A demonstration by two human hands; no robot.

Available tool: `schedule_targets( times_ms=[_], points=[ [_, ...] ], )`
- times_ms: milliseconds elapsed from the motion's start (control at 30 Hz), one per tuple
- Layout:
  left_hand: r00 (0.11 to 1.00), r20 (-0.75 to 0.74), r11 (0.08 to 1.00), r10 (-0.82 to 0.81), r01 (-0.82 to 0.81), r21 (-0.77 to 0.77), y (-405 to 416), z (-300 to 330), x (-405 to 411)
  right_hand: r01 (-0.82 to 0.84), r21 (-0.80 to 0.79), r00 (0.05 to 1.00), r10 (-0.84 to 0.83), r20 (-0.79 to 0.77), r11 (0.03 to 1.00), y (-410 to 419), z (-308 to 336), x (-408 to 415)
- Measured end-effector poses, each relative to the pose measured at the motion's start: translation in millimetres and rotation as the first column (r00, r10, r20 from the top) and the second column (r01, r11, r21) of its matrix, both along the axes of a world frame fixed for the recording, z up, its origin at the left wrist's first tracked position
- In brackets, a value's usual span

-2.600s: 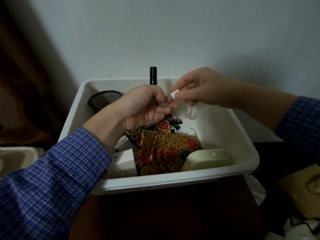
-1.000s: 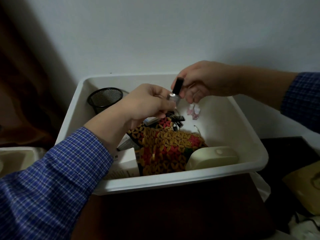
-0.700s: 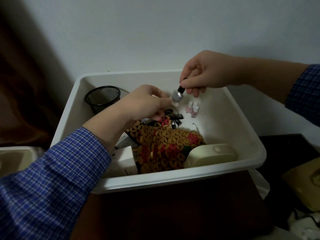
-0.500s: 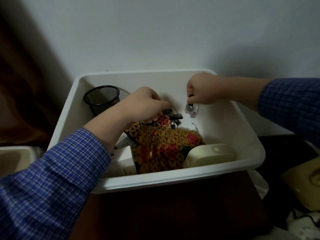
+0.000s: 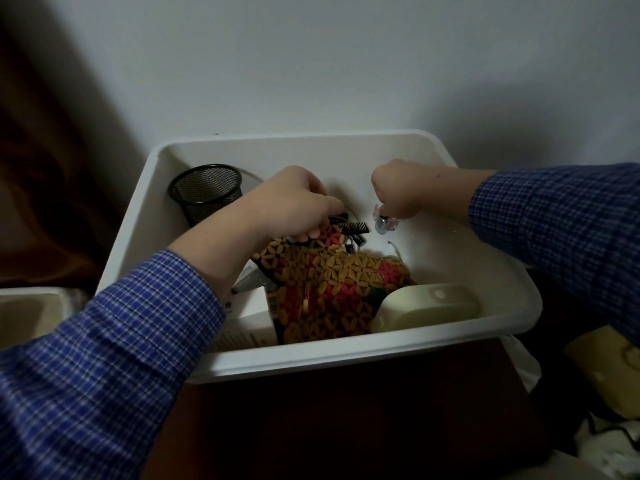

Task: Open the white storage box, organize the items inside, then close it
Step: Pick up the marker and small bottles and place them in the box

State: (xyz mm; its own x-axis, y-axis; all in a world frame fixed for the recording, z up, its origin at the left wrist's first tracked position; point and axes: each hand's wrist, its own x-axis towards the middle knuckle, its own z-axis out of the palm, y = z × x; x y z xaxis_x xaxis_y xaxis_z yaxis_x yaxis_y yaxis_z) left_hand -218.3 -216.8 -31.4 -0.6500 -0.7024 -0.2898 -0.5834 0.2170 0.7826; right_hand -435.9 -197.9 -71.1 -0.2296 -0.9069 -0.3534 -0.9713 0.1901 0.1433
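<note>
The white storage box [image 5: 346, 360] stands open with no lid on it, against the wall. Inside lie a woven yellow-and-red pouch [image 5: 332, 289], a black mesh cup [image 5: 206, 192], a cream case [image 5: 427, 306], a white carton [image 5: 249, 323] and small black combs [image 5: 353, 228]. My right hand [image 5: 403, 192] is deep in the box, fingers curled round the top of a small silver bottle [image 5: 381, 225] standing beside tiny pink bottles [image 5: 393, 224]. My left hand [image 5: 294, 206] reaches in over the pouch, fingers curled at dark small items by the combs.
The box sits on a dark brown surface [image 5: 346, 427]. A pale container [image 5: 31, 313] is at the left edge. A yellowish object [image 5: 606, 368] and white cloth with a black cable [image 5: 609, 445] lie at the lower right.
My right hand carried the silver bottle from above the box down to the floor of the box beside the pink bottles. My left hand dropped onto the items by the combs.
</note>
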Motion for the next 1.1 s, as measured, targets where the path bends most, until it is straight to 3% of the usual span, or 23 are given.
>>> schedule_targets(
  times_ms=[233, 433, 533, 600, 667, 833, 933, 1100],
  points=[
    [0.999, 0.047, 1.0, -0.012, 0.013, -0.01, -3, -3, 2, 0.008, 0.021, 0.999, -0.007, -0.032, 1.0, 4, -2, 2],
    [0.99, 0.135, 0.994, -0.051, 0.064, -0.09, 0, -2, 2, -0.083, -0.146, 0.992, 0.067, -0.109, 0.986, 13, 7, 6],
    [0.983, 0.179, 0.973, -0.048, 0.087, -0.216, 1, 0, 2, -0.09, -0.183, 0.992, 0.104, 0.069, 0.979, 21, 25, 15],
    [0.979, 0.197, 0.96, -0.051, 0.103, -0.262, 1, 0, 3, -0.02, -0.107, 0.951, 0.052, 0.304, 0.994, 30, 37, 20],
    [0.953, 0.293, 0.946, -0.076, 0.162, -0.281, 1, -1, 5, -0.033, 0.019, 0.913, 0.023, 0.406, 0.999, 43, 45, 26],
    [0.786, 0.569, 0.918, -0.241, 0.376, -0.13, 3, -5, 5, -0.13, 0.391, 0.931, -0.024, 0.365, 0.911, 64, 44, 39],
    [0.704, 0.627, 0.867, -0.334, 0.491, -0.089, 5, -6, 6, -0.135, 0.476, 0.862, -0.134, 0.488, 0.869, 74, 57, 40],
    [0.694, 0.628, 0.862, -0.352, 0.501, -0.071, 4, -5, 5, -0.337, 0.537, 0.875, 0.046, 0.482, 0.773, 91, 58, 39]
  ],
)
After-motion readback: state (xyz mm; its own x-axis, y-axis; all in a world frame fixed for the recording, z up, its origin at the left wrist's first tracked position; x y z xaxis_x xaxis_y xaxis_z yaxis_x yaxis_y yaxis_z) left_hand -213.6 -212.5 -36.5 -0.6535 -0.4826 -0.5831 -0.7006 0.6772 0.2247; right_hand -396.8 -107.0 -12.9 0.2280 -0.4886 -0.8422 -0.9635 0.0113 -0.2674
